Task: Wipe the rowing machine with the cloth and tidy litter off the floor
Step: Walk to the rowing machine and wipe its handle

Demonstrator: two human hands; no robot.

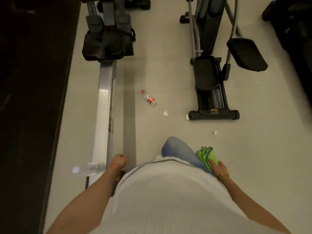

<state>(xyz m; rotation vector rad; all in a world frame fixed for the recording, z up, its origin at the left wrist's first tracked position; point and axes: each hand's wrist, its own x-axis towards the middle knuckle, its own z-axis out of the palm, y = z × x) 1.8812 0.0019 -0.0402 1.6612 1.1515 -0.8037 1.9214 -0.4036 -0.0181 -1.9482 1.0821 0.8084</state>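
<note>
Two hands low | right hand (219,168) grips folded green cloth (206,156) beside thigh | left hand (119,161) fisted, contents unclear | long silver-railed rowing machine (104,102) left, top cropped | clear red-capped plastic bottle (149,98), white paper scraps (165,113) on floor

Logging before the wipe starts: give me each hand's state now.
Left hand: closed in a loose fist; nothing visibly held.
Right hand: closed on the green cloth.

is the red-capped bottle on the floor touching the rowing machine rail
Apart. The head view shows bare floor and a grey strip between the red-capped bottle and the rowing machine rail.
</note>
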